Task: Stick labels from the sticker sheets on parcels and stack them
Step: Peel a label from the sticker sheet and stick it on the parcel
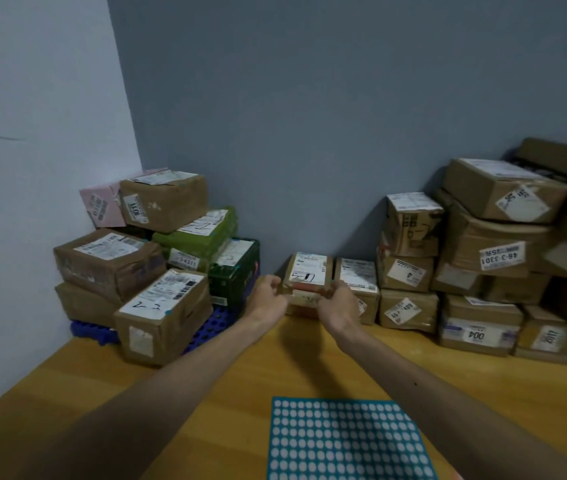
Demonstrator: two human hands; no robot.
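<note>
A small brown parcel point(308, 271) with a white label on top sits against the back wall on another small parcel point(304, 304). My left hand point(268, 296) grips its left front corner and my right hand point(339, 303) grips its right front corner. A teal sticker sheet point(348, 441) with rows of round white labels lies flat on the wooden table point(206, 393), close to me, between my forearms.
A stack of labelled parcels point(143, 265) fills the back left corner on a blue plastic pallet point(213, 327). A larger heap of brown parcels point(483, 265) stands at the back right. Another small parcel point(358, 275) sits just right of the held one.
</note>
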